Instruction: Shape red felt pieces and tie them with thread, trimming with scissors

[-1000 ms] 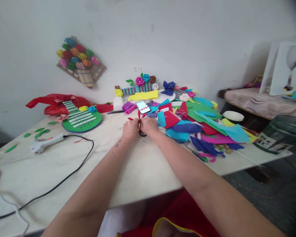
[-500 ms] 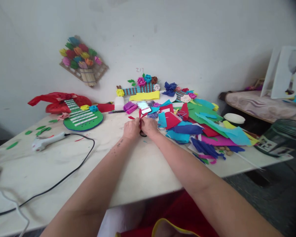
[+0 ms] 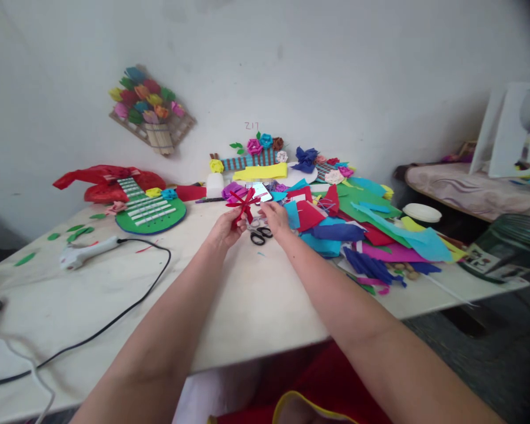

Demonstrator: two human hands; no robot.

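A red paper flower (image 3: 246, 202) with narrow, spread petals is pinched at its base in my left hand (image 3: 231, 228), above the middle of the table. Close by on the right, my right hand (image 3: 274, 218) has its fingers curled together beside a petal tip; whether they grip anything is too small to make out. Below and between the hands lie scissors (image 3: 258, 237) with black handles, their blades partly hidden. Behind the flower rests a phone (image 3: 261, 192) with a lit screen.
A glue gun (image 3: 86, 253) with a black cord lies left, near a green guitar-shaped craft (image 3: 152, 215). Coloured paper scraps (image 3: 340, 231) are heaped on the right. A glass jar (image 3: 507, 250) stands at the right edge. Paper roses (image 3: 255, 146) line the wall.
My hands have come apart from their joint hold. The left has tilted and turned with the red flower, showing its petals; the right has shifted slightly right. The scissors' handles now show.
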